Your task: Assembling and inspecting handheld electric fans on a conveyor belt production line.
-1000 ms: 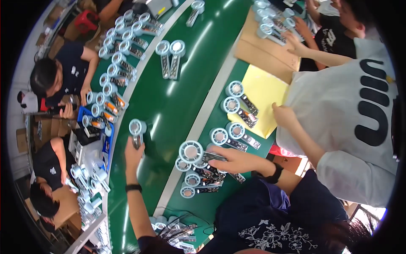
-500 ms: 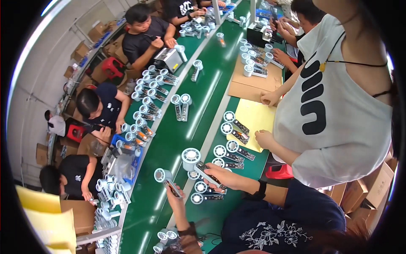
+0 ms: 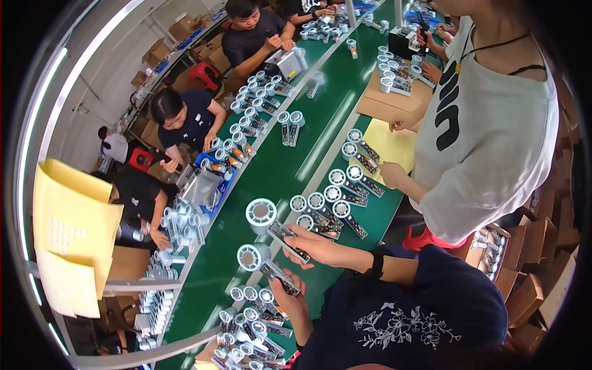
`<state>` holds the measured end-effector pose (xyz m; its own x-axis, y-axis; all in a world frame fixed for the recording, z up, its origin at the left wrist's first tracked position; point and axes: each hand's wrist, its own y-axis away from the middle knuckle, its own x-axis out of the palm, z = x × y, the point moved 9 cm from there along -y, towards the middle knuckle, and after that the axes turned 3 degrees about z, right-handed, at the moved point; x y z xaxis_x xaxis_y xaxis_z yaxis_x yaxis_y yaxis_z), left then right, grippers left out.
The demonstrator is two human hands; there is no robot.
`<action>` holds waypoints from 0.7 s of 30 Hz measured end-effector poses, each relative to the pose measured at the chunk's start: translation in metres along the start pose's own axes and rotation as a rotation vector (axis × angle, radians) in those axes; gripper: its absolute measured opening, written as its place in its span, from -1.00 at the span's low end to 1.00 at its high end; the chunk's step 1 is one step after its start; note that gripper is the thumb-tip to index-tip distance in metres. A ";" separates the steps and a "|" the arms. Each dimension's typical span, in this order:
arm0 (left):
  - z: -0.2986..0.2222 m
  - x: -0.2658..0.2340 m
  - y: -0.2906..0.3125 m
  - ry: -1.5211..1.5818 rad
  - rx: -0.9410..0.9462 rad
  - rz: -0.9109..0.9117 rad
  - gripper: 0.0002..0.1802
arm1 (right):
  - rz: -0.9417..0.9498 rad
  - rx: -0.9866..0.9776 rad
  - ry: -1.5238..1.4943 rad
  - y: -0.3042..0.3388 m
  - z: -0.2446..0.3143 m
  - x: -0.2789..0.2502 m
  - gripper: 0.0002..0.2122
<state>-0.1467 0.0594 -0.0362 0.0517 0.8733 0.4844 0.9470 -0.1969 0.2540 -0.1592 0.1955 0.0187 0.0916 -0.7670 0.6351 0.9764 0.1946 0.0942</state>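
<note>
My right hand, with a dark band at the wrist, is closed around the handle of a light-blue hair-dryer-shaped unit. Its round head has a spoked ring, and a circuit board shows in the open handle. Lower and closer to me, my left hand grips a second such unit by its handle, board side up. The two heads are near each other above the green belt's edge. Beside my left hand several similar units are crowded together. Another group lies beyond my right hand.
A green conveyor belt runs between the benches, carrying a pair of units. At the right a person in a white shirt stands by a yellow sheet. Co-workers sit opposite behind rows of units. Yellow papers hang at the left.
The view has shifted, revealing more of the near bench. My left hand has brought its unit up beside the one in my right hand. Both hands keep their grip.
</note>
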 end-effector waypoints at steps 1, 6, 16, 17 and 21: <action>-0.006 0.000 0.003 -0.004 0.020 -0.003 -0.54 | 0.015 0.019 -0.003 0.003 -0.001 0.005 -0.67; -0.036 0.005 0.013 -0.005 0.152 0.037 -0.54 | -0.089 -0.049 0.035 0.025 0.006 0.018 -0.61; -0.056 0.047 0.041 -0.033 0.236 0.223 -0.50 | -0.073 -0.133 0.214 0.044 0.012 0.037 -0.53; -0.055 0.048 0.044 -0.039 0.229 0.238 -0.52 | -0.083 -0.168 0.248 0.046 0.015 0.038 -0.54; -0.060 0.053 0.045 -0.058 0.238 0.280 -0.55 | -0.055 -0.225 0.323 0.050 0.020 0.043 -0.56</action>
<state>-0.1201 0.0698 0.0508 0.3308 0.8255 0.4573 0.9404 -0.3286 -0.0871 -0.1106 0.1844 0.0654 0.0595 -0.9326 0.3561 0.9968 0.0362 -0.0716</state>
